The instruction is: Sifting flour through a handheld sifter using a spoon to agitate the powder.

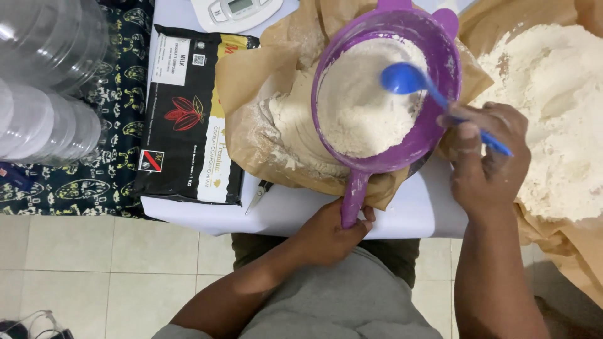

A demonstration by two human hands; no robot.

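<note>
Hidden: scale was cut off up top, scissors mostly tucked under the paper.
Left hand: fingers clenched round the purple sieve handle, over the tabletop.
Right hand: fingers pinched the blue spoon, bowl inside the sieve.

The left hand grips the handle of a purple sieve full of flour — held over a brown paper bag. The right hand holds a blue spoon, its bowl over the flour. Left of the sieve lies a black packet.
</note>
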